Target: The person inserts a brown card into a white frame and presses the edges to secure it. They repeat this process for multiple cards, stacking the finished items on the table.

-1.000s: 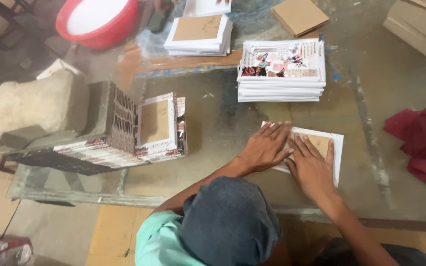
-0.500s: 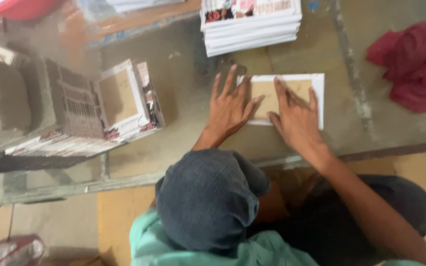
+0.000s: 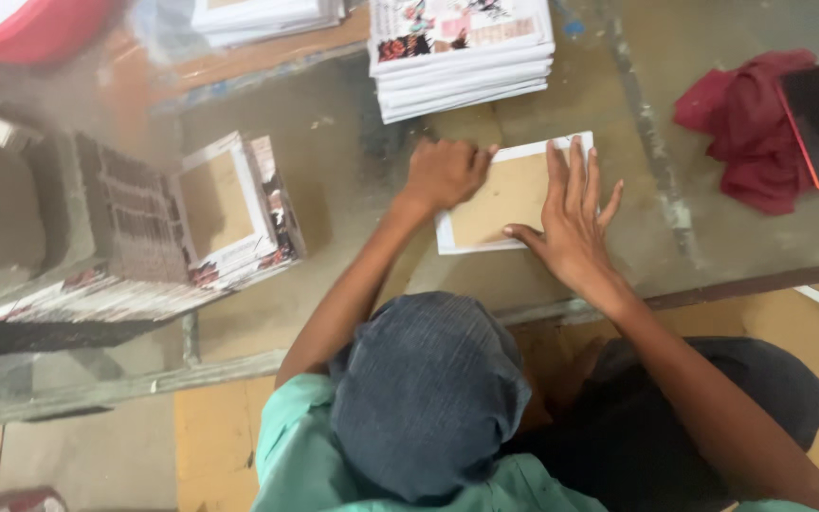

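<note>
Card (image 3: 500,194) — flat, long axis roughly left-right | hands apart — left (image 3: 443,173) seemingly fisted, right (image 3: 575,223) splayed

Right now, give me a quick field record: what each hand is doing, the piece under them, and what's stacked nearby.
left hand: curled, pressing the sheet's left end
right hand: flat, fingers spread on the sheet
sheet: brown card with white border, flat on the table
stack ahead: printed covers, piled neatly
stack at left: leaning pile
red cloth: far right
</note>
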